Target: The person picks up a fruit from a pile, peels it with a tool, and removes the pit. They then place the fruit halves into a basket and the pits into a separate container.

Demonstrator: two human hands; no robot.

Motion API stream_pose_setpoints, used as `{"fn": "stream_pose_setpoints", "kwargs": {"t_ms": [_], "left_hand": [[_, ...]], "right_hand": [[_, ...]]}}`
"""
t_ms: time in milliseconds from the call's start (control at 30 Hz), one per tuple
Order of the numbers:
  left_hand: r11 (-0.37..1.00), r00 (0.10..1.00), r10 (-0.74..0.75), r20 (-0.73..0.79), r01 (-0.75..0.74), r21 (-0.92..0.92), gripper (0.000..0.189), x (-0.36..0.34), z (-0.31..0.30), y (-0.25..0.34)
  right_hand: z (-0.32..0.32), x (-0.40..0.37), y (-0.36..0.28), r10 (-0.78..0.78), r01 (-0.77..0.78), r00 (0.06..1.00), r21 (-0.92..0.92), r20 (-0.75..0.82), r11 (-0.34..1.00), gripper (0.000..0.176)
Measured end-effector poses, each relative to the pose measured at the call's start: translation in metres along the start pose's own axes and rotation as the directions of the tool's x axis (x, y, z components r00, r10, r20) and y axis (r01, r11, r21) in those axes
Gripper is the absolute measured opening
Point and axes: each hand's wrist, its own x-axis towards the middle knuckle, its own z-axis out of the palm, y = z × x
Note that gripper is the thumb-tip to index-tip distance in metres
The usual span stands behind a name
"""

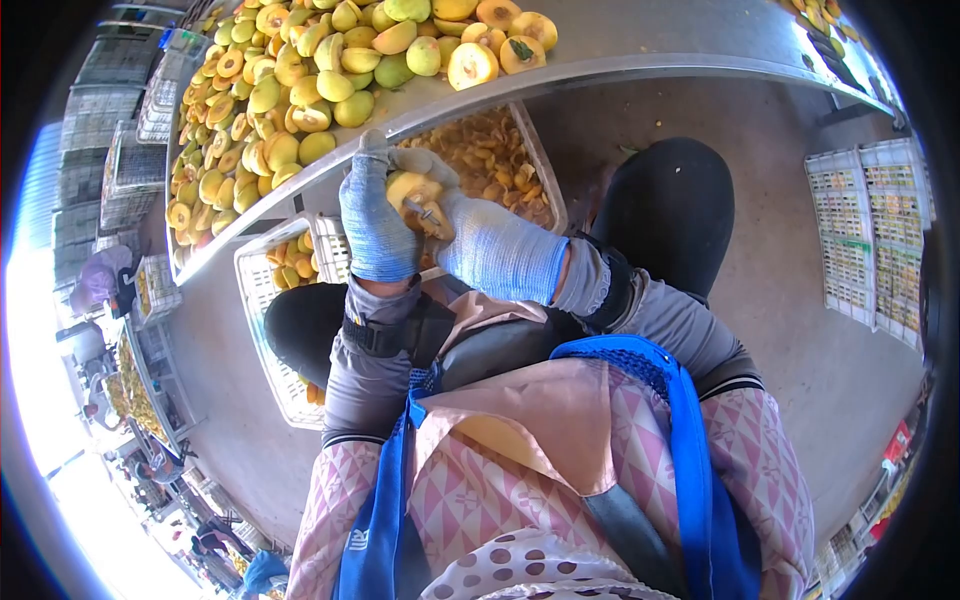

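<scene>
A yellow fruit that looks like a peach (408,187) is held between my two gloved hands, just below the metal table's edge. My left hand (378,220) presses against its left side, fingers pointing up and partly hidden. From the right, my right hand (492,238) closes around the fruit, its fingers curling over the far side. A small metal tool (427,213) shows at the fruit's near face, beside my right thumb; its handle is hidden. Both gloves are blue-grey knit with stained fingers.
Halved and whole peaches (290,85) heap on the metal table (640,55). Below it, a bin (545,170) holds orange-brown pieces, and a white crate (262,290) with fruit stands by my left knee. Stacked crates (868,235) stand right; people and tables are at left.
</scene>
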Motion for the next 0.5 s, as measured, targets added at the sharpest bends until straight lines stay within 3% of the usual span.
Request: {"fn": "stream_pose_setpoints", "kwargs": {"t_ms": [67,167,267,300,367,433,467,500], "left_hand": [[0.994,0.996,0.038,0.074,-0.046,0.1,0.041,0.001,-0.003,0.001],[0.983,0.993,0.055,0.106,-0.073,0.171,0.04,0.002,-0.011,-0.003],[0.987,0.993,0.031,0.113,-0.049,0.154,0.038,0.003,-0.016,-0.005],[0.989,0.993,0.02,0.119,-0.037,0.14,0.038,0.003,-0.017,-0.005],[0.794,0.951,0.239,0.196,-0.307,0.525,0.036,0.0,-0.017,-0.005],[0.8,0.941,0.262,0.213,-0.335,0.498,0.035,-0.007,-0.01,-0.001],[0.93,0.966,0.184,0.179,-0.23,0.286,0.035,-0.012,0.003,0.006],[0.993,0.981,0.095,0.169,-0.105,0.055,0.035,-0.014,0.01,0.009]], "right_hand": [[0.002,-0.003,0.0,0.163,-0.166,0.985,0.056,0.055,0.984,0.028],[-0.025,0.001,-0.028,0.359,-0.341,0.92,-0.135,0.156,0.93,0.023],[-0.025,0.001,-0.029,0.36,-0.348,0.924,-0.106,0.128,0.932,0.019],[-0.022,0.002,-0.026,0.296,-0.296,0.949,-0.015,0.114,0.955,0.019],[-0.013,0.003,-0.019,0.168,-0.177,0.983,0.164,0.067,0.97,0.019],[-0.014,0.005,-0.018,0.004,0.004,0.992,-0.066,0.128,0.998,0.019],[-0.015,0.005,-0.018,-0.07,0.101,0.983,-0.176,0.172,0.979,0.019],[-0.018,0.006,-0.018,-0.095,0.129,0.976,-0.171,0.195,0.977,0.019]]}}
